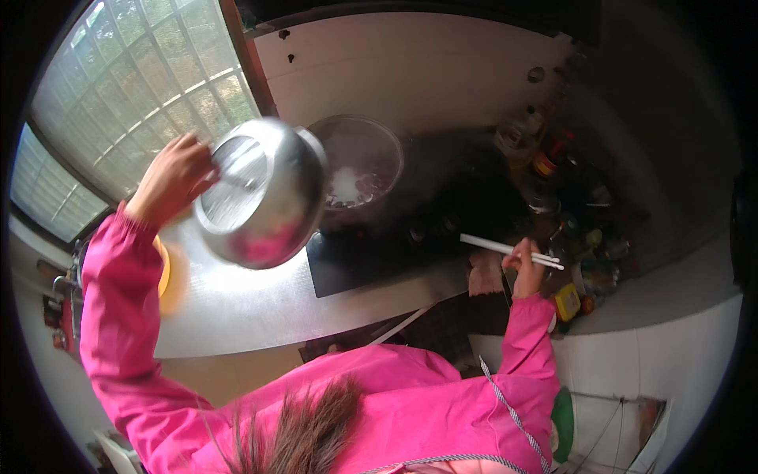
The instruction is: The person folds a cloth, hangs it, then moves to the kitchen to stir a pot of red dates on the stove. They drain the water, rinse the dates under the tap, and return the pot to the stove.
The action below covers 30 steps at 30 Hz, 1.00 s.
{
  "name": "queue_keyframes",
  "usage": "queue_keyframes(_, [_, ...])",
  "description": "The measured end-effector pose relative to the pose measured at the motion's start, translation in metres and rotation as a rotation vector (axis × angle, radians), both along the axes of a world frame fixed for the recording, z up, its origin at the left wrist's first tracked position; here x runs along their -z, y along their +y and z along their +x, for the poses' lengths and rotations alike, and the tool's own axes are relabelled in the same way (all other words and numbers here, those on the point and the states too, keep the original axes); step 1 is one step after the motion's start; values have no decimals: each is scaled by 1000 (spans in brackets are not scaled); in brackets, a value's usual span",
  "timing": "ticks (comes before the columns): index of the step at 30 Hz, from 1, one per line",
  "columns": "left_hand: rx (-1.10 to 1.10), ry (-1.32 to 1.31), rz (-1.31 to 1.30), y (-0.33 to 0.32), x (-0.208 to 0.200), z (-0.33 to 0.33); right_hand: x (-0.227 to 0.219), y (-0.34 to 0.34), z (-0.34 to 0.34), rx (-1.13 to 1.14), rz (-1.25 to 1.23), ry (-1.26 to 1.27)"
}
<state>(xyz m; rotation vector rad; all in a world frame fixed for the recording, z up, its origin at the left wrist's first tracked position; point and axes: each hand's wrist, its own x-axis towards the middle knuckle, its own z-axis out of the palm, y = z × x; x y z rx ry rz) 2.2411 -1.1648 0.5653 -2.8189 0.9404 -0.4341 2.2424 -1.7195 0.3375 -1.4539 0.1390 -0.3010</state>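
Note:
In my raised left hand (180, 175) is a shiny, deep metal bowl (276, 213), my fingers closed at its left side. The bowl is tilted, its flat round end toward me and its wider rim beside the pot; its inside is hidden. A round pot (397, 154) stands on the black stovetop (347, 265), with steam and a bright white patch inside; its contents are unclear. On the right, my right hand (527, 267) is closed around a pair of long whitish chopsticks (491, 244), held roughly level and away from the pot.
A metal counter (229, 304) runs along the left, with a yellow round thing (163, 267) partly behind my sleeve. Bottles and jars (545, 162) crowd the dim right corner. A pinkish cloth (485, 275) lies at the stove's front edge. A barred window (158, 71) is at the left.

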Motion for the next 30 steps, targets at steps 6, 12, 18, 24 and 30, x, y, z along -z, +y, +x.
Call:
queue_keyframes(6, [-434, 60, 63, 3, 10, -169, -78, 33, 107, -353, 183, -34])
queue_keyframes(12, [-882, 168, 18, -1, 62, -330, -105, 133, 192, -694, -270, -11])
queue_keyframes(18, [-1220, 177, -208, -17, 132, -455, -83, 228, 258, -797, -624, -78])
queue_keyframes(24, [-1451, 137, -344, -48, 170, -522, -43, 276, 288, -710, -1094, -303])
queue_keyframes(30, [-1506, 126, -366, -52, 182, -538, -27, 302, 264, -820, -1209, -638])
